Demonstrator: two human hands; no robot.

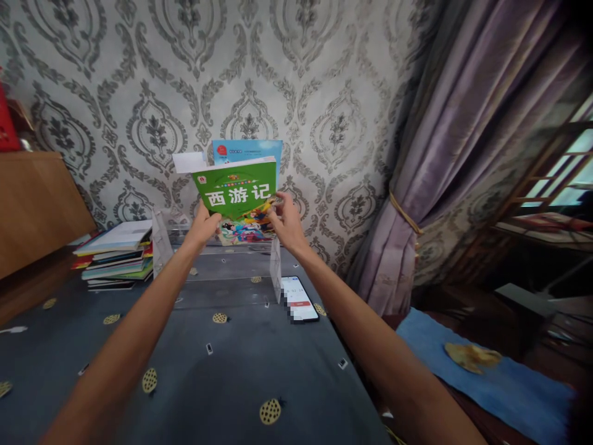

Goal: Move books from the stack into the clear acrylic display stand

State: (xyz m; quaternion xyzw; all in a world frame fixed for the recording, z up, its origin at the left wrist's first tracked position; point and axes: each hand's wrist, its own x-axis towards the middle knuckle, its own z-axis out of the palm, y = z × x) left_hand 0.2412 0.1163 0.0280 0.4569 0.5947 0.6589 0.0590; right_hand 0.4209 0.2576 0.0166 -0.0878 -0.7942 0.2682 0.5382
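Note:
A green book with white Chinese characters and colourful cartoon figures on its cover is held up, slightly tilted, in both hands. My left hand grips its left edge, thumb on the front. My right hand pinches the right edge, thumb also on the cover. Behind it a light blue book shows its upper part. A white card or paper sticks out at the left. Below stands a clear stand with pale side panels; the books hide part of it.
A stack of books lies left of the stand. Right of it lies a phone with a lit screen. The dark tablecloth has a pineapple pattern. A purple curtain hangs at the right, above a blue cloth.

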